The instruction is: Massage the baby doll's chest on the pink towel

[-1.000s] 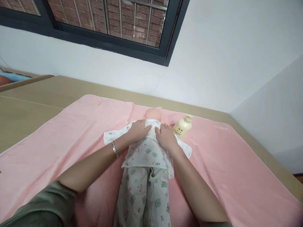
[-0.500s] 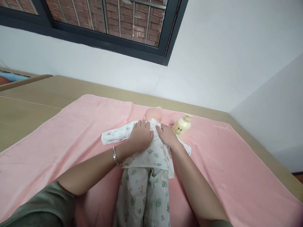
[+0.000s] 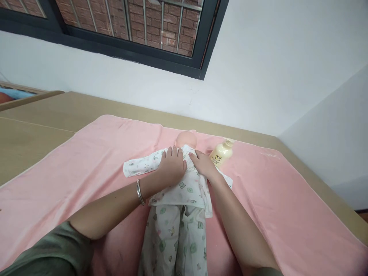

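A baby doll with a smooth, bald head (image 3: 186, 139) lies on a pink blanket (image 3: 94, 161), its head toward the wall. It wears a white printed top (image 3: 184, 193) and matching printed trousers (image 3: 192, 237). My left hand (image 3: 172, 166) rests flat on the left side of the top's chest, fingers stretched out. On the chest's right side lies my right hand (image 3: 202, 164), thumb toward the collar, its other fingers partly hidden. Neither hand grasps anything that I can see. Just beyond the right hand is a pale yellow bottle (image 3: 222, 153).
The blanket covers a wooden surface (image 3: 57, 111) that meets a white wall (image 3: 138, 88). Above it is a dark-framed window (image 3: 161, 57) with metal bars. A wooden rail (image 3: 37, 99) with something blue behind it stands at the far left.
Both hands stay on the doll's chest with almost no movement. The top and trousers have shifted very slightly.
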The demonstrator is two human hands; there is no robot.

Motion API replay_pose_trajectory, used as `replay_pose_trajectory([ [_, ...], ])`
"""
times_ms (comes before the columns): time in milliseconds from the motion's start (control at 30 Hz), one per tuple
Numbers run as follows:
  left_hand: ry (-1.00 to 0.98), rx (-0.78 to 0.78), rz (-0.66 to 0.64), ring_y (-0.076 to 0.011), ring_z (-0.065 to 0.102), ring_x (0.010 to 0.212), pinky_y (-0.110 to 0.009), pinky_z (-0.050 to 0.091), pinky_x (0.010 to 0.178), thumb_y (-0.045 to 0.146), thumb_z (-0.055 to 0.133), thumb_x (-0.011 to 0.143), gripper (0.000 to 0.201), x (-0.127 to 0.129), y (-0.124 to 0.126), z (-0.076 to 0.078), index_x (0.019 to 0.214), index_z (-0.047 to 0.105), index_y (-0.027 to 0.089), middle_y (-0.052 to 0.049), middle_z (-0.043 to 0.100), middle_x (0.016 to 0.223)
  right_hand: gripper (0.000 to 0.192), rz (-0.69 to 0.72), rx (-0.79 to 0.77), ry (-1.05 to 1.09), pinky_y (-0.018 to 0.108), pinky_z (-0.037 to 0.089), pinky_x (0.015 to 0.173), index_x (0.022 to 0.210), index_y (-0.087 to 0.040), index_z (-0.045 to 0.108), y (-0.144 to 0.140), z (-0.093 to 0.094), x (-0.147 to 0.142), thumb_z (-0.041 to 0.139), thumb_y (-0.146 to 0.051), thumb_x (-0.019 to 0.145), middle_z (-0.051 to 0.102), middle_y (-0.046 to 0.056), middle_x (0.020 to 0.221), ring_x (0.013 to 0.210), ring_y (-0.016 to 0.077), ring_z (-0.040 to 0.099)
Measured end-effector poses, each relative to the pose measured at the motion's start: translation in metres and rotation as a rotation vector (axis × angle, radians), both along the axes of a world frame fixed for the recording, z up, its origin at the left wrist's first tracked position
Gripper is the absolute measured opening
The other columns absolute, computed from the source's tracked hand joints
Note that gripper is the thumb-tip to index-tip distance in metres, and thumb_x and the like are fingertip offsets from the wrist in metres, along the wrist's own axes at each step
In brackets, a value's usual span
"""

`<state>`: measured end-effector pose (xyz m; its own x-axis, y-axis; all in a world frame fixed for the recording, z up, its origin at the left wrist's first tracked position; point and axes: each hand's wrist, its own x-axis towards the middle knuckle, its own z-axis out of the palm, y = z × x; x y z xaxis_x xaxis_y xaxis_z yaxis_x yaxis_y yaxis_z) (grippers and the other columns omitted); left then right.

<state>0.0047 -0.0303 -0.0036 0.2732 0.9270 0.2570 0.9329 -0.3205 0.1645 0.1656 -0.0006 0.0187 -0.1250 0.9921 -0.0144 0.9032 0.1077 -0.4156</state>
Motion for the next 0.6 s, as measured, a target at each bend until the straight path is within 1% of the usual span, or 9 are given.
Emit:
replay_pose_trajectory([
  [67,-0.004,-0.04,-0.022,-0.0405,0.051,0.136,-0.056,0.039,0.111,0.03,0.038,0.1,0.048,-0.002,0.004,0.002,0.138,0.052,0.004,-0.029,0.056,0.143,0.047,-0.001,0.013,-0.021,0.032,0.044,0.09,0.115,-0.017,0.069,0.0,0.0,0.0,0.033,-0.046,0.109,0.074,0.014,0.121,0.111,0.0259,0.067],
  [167,-0.063,-0.184,-0.038,-0.0369,0.059,0.124,-0.051,0.044,0.105,0.036,0.037,0.1,0.044,-0.012,0.02,0.011,0.125,0.059,0.007,-0.026,0.065,0.129,0.046,-0.006,0.088,-0.15,0.035,0.042,0.098,0.12,-0.01,0.067,-0.013,0.003,-0.013,0.031,-0.037,0.109,0.072,0.019,0.123,0.116,0.0289,0.064],
  [267,-0.138,-0.308,-0.077,-0.034,0.062,0.122,-0.045,0.048,0.101,0.046,0.037,0.1,0.049,-0.023,0.036,0.02,0.124,0.06,0.01,-0.022,0.067,0.13,0.045,-0.001,0.146,-0.27,0.041,0.037,0.108,0.128,-0.003,0.062,-0.026,0.006,-0.028,0.032,-0.029,0.107,0.068,0.025,0.129,0.125,0.0328,0.059],
  [333,-0.14,-0.34,-0.118,-0.0327,0.063,0.121,-0.043,0.049,0.099,0.048,0.036,0.1,0.049,-0.026,0.038,0.023,0.125,0.06,0.013,-0.019,0.068,0.132,0.044,0.003,0.152,-0.272,0.042,0.036,0.11,0.131,-0.002,0.061,-0.029,0.007,-0.03,0.033,-0.027,0.106,0.066,0.026,0.132,0.128,0.0336,0.057],
  [400,-0.086,-0.3,-0.123,-0.0345,0.063,0.122,-0.045,0.048,0.1,0.047,0.035,0.101,0.05,-0.025,0.031,0.022,0.128,0.06,0.012,-0.021,0.067,0.133,0.044,0.002,0.118,-0.21,0.04,0.039,0.107,0.128,-0.006,0.063,-0.024,0.006,-0.024,0.033,-0.03,0.107,0.068,0.024,0.131,0.127,0.0323,0.059],
  [500,0.017,-0.131,-0.099,-0.0417,0.055,0.131,-0.055,0.041,0.108,0.04,0.036,0.101,0.055,-0.015,0.01,0.015,0.138,0.053,0.003,-0.029,0.059,0.141,0.046,-0.015,0.006,-0.043,0.036,0.045,0.095,0.118,-0.016,0.067,-0.01,0.003,-0.006,0.032,-0.043,0.108,0.073,0.017,0.125,0.116,0.0292,0.066],
  [533,0.033,-0.082,-0.098,-0.0433,0.051,0.136,-0.057,0.038,0.111,0.037,0.038,0.101,0.055,-0.011,0.003,0.013,0.142,0.05,0.002,-0.03,0.056,0.144,0.048,-0.02,-0.027,0.01,0.035,0.046,0.091,0.116,-0.018,0.068,-0.005,0.001,-0.001,0.031,-0.047,0.108,0.073,0.015,0.124,0.114,0.0285,0.067],
  [600,0.039,-0.023,-0.096,-0.0441,0.046,0.14,-0.058,0.036,0.113,0.033,0.042,0.099,0.054,-0.006,-0.006,0.009,0.144,0.048,0.003,-0.03,0.052,0.149,0.05,-0.028,-0.054,0.067,0.034,0.047,0.087,0.113,-0.021,0.068,0.002,-0.002,0.006,0.029,-0.052,0.108,0.074,0.012,0.124,0.111,0.0278,0.068],
])
